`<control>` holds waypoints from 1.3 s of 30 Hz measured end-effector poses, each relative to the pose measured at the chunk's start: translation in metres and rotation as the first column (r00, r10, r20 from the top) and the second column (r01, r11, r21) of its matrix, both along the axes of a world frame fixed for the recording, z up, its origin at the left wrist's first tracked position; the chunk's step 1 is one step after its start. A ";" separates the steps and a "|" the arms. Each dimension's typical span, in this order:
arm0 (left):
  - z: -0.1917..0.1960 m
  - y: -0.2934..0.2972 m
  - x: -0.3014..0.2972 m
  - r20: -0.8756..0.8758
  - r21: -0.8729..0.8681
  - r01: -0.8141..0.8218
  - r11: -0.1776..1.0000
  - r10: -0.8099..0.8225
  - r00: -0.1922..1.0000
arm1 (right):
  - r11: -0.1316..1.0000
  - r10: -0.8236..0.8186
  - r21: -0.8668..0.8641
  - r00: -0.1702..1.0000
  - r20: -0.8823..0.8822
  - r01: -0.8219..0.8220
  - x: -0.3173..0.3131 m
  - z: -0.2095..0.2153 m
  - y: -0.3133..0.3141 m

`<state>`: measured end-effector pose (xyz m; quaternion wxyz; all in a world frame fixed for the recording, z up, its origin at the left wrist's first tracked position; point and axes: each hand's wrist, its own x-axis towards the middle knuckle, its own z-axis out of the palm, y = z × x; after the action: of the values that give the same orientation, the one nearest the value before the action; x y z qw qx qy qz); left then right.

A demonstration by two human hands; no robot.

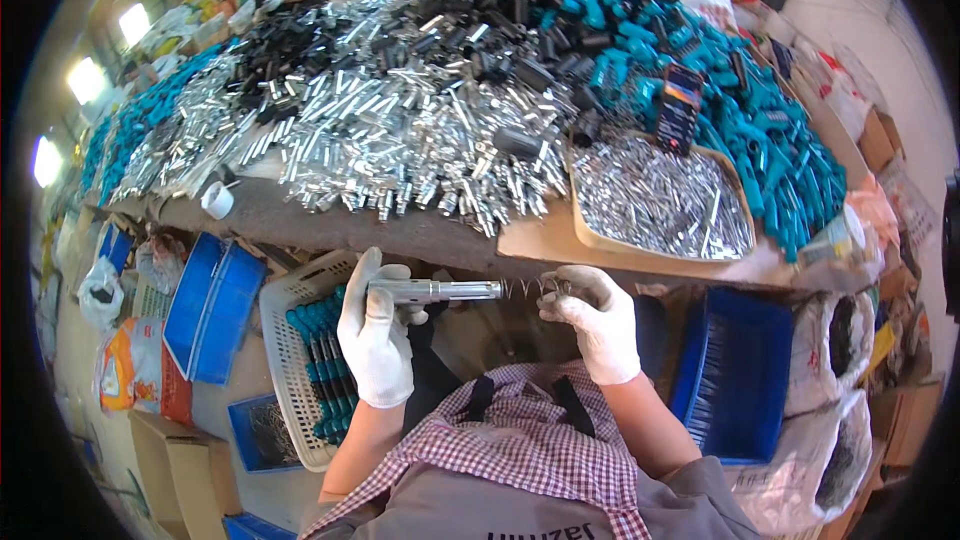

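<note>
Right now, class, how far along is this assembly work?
Done: teal-handled pieces fill part of the white basket. In hand: the left hand grips a metal tube while the right hand holds a spring at its end. Left: heaps of loose metal tubes and teal handles on the table.

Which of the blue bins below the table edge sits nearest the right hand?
The deep blue bin just right of the right hand; the other blue bins lie beyond the white basket, on the left.

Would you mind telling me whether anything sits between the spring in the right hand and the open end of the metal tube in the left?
Nothing visible does: the spring, pinched by the right hand, lines up directly with the metal tube held in the left hand.
</note>
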<state>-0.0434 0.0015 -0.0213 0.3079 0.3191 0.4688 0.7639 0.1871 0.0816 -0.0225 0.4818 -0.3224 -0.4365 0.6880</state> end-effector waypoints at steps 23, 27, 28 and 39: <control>-0.004 0.009 0.061 -0.838 -0.490 0.343 0.801 -0.542 0.068 | 0.945 0.268 0.088 0.898 0.348 -0.316 0.061 -0.044 -0.037; -0.019 0.002 0.078 -0.793 -0.494 0.360 0.791 -0.580 0.187 | 0.933 -0.212 0.360 0.803 0.557 -0.003 0.137 -0.044 -0.021; -0.020 0.002 0.082 -0.742 -0.518 0.320 0.794 -0.603 0.295 | 0.851 -0.455 0.511 0.652 0.607 0.118 0.173 -0.055 -0.012; -0.023 0.001 0.088 -0.410 -0.660 0.265 0.703 -0.632 0.658 | 0.890 -0.168 0.246 -0.225 0.960 0.383 0.405 -0.255 -0.047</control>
<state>0.0445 0.0025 -0.0441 0.4040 0.5561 0.6395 0.3443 0.5918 0.0342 -0.2772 0.1007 -0.8473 -0.5103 0.1073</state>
